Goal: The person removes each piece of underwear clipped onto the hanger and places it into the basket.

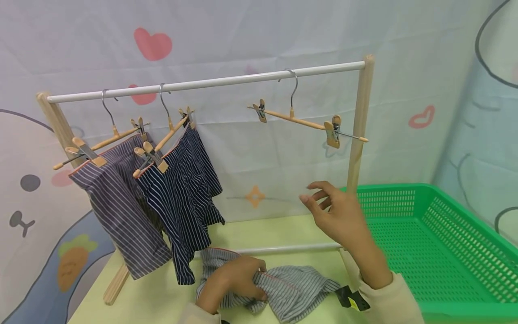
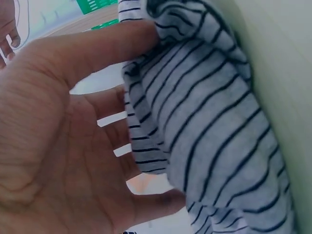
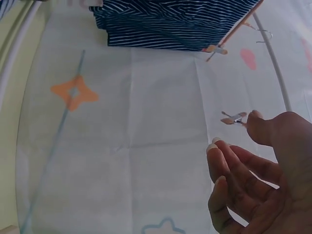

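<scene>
My left hand [image 1: 242, 280] is on a pair of light grey striped pants [image 1: 297, 288] lying crumpled on the table. In the left wrist view, the thumb of that left hand [image 2: 53, 126] presses into the striped fabric [image 2: 209, 126] and the other fingers reach behind it, gripping a fold. My right hand [image 1: 340, 216] is raised in the air with nothing in it, its fingers loosely bent. The right wrist view shows this right hand [image 3: 258, 180] too. Above it, a clip hanger [image 1: 305, 120] with no garment hangs from the white rail [image 1: 238, 80].
Purple-grey striped pants [image 1: 125, 202] and navy striped pants [image 1: 182, 193] hang from clip hangers on the rack's left side. A green plastic basket [image 1: 429, 310] stands at the right, beside the rack's wooden post [image 1: 358, 130]. A white lower bar [image 1: 287, 248] crosses behind the grey pants.
</scene>
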Motion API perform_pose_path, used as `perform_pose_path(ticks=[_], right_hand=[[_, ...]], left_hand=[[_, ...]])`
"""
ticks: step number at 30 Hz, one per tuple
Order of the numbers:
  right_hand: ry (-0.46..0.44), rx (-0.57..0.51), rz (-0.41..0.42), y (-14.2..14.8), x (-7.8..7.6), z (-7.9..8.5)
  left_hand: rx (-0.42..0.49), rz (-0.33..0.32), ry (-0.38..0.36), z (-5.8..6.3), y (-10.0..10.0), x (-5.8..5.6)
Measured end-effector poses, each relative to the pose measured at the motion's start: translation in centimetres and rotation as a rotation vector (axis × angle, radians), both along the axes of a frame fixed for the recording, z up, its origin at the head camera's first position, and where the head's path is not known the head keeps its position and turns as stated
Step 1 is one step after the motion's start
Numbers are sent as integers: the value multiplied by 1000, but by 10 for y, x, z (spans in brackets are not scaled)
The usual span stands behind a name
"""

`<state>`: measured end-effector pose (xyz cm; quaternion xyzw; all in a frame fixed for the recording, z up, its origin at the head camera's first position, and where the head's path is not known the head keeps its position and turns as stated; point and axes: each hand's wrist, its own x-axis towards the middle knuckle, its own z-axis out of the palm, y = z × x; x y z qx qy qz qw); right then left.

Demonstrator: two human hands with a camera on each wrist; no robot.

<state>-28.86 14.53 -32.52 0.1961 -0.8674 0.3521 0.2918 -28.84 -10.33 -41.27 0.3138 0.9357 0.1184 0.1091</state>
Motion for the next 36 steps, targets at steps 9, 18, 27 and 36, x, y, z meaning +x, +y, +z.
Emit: perform_pose_path(ticks=[9, 18, 27, 36], right_hand=[[-96, 114, 99, -8, 3, -2], [-143, 260, 268, -13, 1, -14], [-207, 303, 323, -16, 2, -19], [-294, 341, 428, -21, 2, -24]], left_hand=[[231, -59, 63, 6, 3, -6], [396, -51, 62, 8, 7, -5], [547, -29, 57, 11, 6, -7], [613, 14, 95, 15, 8, -5]])
